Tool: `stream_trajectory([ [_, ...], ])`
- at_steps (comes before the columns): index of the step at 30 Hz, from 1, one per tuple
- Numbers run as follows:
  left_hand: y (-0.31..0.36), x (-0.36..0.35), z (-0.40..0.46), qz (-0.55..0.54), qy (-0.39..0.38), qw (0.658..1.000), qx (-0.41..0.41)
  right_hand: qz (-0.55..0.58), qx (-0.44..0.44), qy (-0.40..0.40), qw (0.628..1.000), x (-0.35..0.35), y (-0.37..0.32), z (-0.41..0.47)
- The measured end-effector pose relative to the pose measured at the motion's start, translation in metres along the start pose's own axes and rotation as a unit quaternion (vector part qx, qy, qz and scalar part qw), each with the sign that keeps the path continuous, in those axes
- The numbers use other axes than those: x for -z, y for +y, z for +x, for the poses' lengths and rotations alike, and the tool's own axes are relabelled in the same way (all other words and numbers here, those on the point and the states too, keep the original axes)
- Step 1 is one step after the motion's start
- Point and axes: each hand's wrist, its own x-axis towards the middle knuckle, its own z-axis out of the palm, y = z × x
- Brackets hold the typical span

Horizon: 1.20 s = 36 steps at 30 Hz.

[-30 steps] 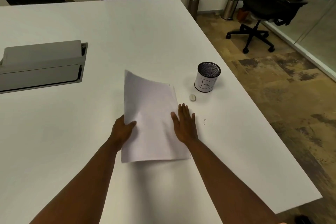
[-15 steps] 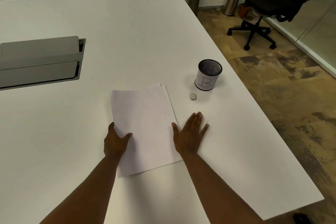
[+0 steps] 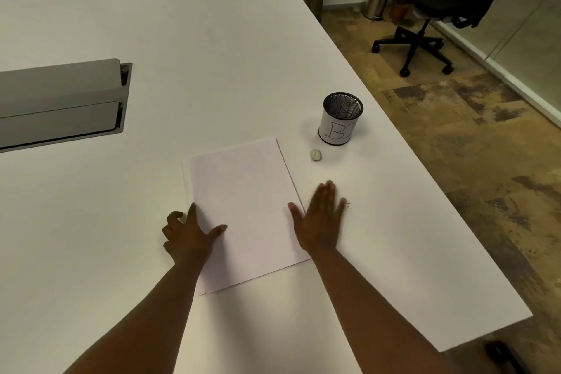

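A thin stack of white paper sheets (image 3: 246, 209) lies flat on the white table (image 3: 212, 70) in front of me. My left hand (image 3: 189, 237) rests at the stack's left edge, thumb on top of the sheets, the other fingers loosely curled on the table beside it. My right hand (image 3: 320, 222) lies flat with straight fingers at the stack's right edge, its thumb on the paper and the fingers over the table; it looks a little blurred. Neither hand grips anything.
A black mesh pen cup (image 3: 341, 118) with a white label stands to the right beyond the paper, a small white eraser (image 3: 315, 155) in front of it. A grey cable hatch (image 3: 60, 100) is set into the table at left. An office chair (image 3: 440, 9) and two bins stand on the floor.
The top sheet, lifted a second ago, has come down flat on the stack. My left hand let go of it; my right hand slid to the stack's right edge.
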Motion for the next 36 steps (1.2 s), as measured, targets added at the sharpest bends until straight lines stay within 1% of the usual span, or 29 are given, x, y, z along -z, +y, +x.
stream_trajectory([
  [1,0.000,0.000,0.000,0.011,-0.001,1.000,-0.003,-0.008,0.047,-0.014,0.999,0.000,0.000,0.001],
  [2,0.002,0.000,-0.001,0.023,-0.001,1.000,-0.005,-0.011,0.072,-0.035,0.997,-0.001,0.002,0.004],
  [3,0.004,0.000,-0.003,0.036,0.003,0.999,-0.012,-0.016,0.066,-0.056,0.996,0.000,0.003,0.006],
  [4,0.006,-0.001,-0.005,0.051,0.009,0.998,-0.028,-0.020,0.043,-0.043,0.998,0.000,0.005,0.007],
  [6,0.013,-0.005,-0.007,0.054,0.019,0.994,-0.088,-0.016,-0.055,0.024,0.998,0.004,0.012,0.003],
  [8,0.023,-0.010,-0.007,0.013,0.002,0.986,-0.166,0.004,-0.177,-0.006,0.984,0.013,0.015,-0.002],
  [9,0.030,-0.012,-0.007,-0.006,-0.018,0.979,-0.202,0.011,-0.225,-0.021,0.974,0.017,0.015,-0.003],
  [10,0.037,-0.014,-0.006,-0.017,-0.044,0.972,-0.232,0.017,-0.248,-0.016,0.969,0.021,0.015,-0.005],
  [11,0.045,-0.016,-0.006,-0.019,-0.075,0.963,-0.258,0.023,-0.238,-0.001,0.971,0.022,0.012,-0.007],
  [12,0.052,-0.018,-0.005,-0.006,-0.109,0.953,-0.283,0.031,-0.199,0.019,0.979,0.020,0.009,-0.007],
  [13,0.058,-0.022,-0.006,0.019,-0.141,0.942,-0.305,0.034,-0.139,0.023,0.990,0.016,0.006,-0.008],
  [15,0.065,-0.028,-0.007,0.079,-0.187,0.923,-0.327,0.026,-0.010,-0.033,0.999,0.012,-0.001,-0.009],
  [16,0.067,-0.031,-0.009,0.106,-0.204,0.917,-0.326,0.022,0.024,-0.071,0.997,0.010,0.001,-0.008],
  [17,0.067,-0.033,-0.009,0.129,-0.215,0.913,-0.321,0.013,0.036,-0.095,0.995,0.010,0.005,-0.006],
  [18,0.067,-0.034,-0.010,0.148,-0.223,0.909,-0.319,0.005,0.026,-0.094,0.995,0.010,0.012,-0.006],
  [20,0.067,-0.033,-0.011,0.174,-0.229,0.903,-0.319,-0.015,-0.030,-0.036,0.999,0.009,0.025,-0.013],
  [21,0.069,-0.032,-0.011,0.186,-0.231,0.900,-0.319,-0.024,-0.073,-0.009,0.997,0.009,0.032,-0.017],
  [22,0.071,-0.031,-0.011,0.198,-0.230,0.899,-0.316,-0.030,-0.123,0.002,0.992,0.011,0.037,-0.019],
  [24,0.077,-0.029,-0.010,0.226,-0.225,0.895,-0.312,-0.015,-0.226,-0.003,0.974,0.018,0.042,-0.021],
  [25,0.080,-0.028,-0.010,0.241,-0.222,0.892,-0.311,-0.003,-0.260,0.003,0.966,0.022,0.042,-0.021],
  [26,0.083,-0.027,-0.010,0.254,-0.221,0.889,-0.310,0.006,-0.267,0.019,0.963,0.025,0.039,-0.021],
  [27,0.085,-0.027,-0.009,0.266,-0.220,0.886,-0.309,0.013,-0.244,0.039,0.969,0.027,0.036,-0.021],
  [29,0.090,-0.026,-0.008,0.287,-0.219,0.880,-0.309,0.006,-0.128,0.046,0.991,0.019,0.031,-0.023],
  [30,0.092,-0.025,-0.008,0.295,-0.218,0.877,-0.309,-0.005,-0.067,0.024,0.997,0.013,0.029,-0.024],
  [31,0.094,-0.025,-0.009,0.302,-0.217,0.876,-0.308,-0.014,-0.026,0.000,1.000,0.008,0.029,-0.025],
  [33,0.099,-0.024,-0.011,0.317,-0.209,0.872,-0.308,-0.018,-0.014,-0.001,1.000,0.005,0.034,-0.026],
  [36,0.106,-0.023,-0.014,0.342,-0.195,0.866,-0.307,-0.030,-0.082,0.015,0.996,0.013,0.049,-0.030],
])
